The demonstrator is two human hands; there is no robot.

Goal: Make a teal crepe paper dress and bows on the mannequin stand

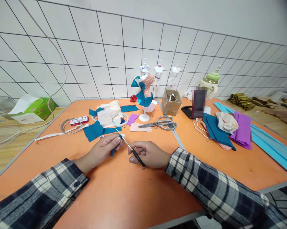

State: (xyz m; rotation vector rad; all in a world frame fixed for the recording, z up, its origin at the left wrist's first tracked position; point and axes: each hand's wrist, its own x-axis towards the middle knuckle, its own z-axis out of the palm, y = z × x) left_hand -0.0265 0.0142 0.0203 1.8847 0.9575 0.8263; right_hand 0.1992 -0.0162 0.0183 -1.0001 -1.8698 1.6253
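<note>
My left hand pinches a small teal strip of what looks like crepe paper, its end hanging below the fingers. A bit of white shows at the fingertips. My right hand is closed around a slim tool with a black handle and a thin, pointed metal end; its exact kind is unclear. The metal end crosses in front of the piece at my left fingertips; whether they touch I cannot tell. Behind the hands lie large metal scissors, a pale pink strip and a roll of tape.
A small dress form in pink and teal paper stands at the back, with bare white forms behind. A cardboard box and a phone are to the right, near folded teal paper. Teal scraps lie left.
</note>
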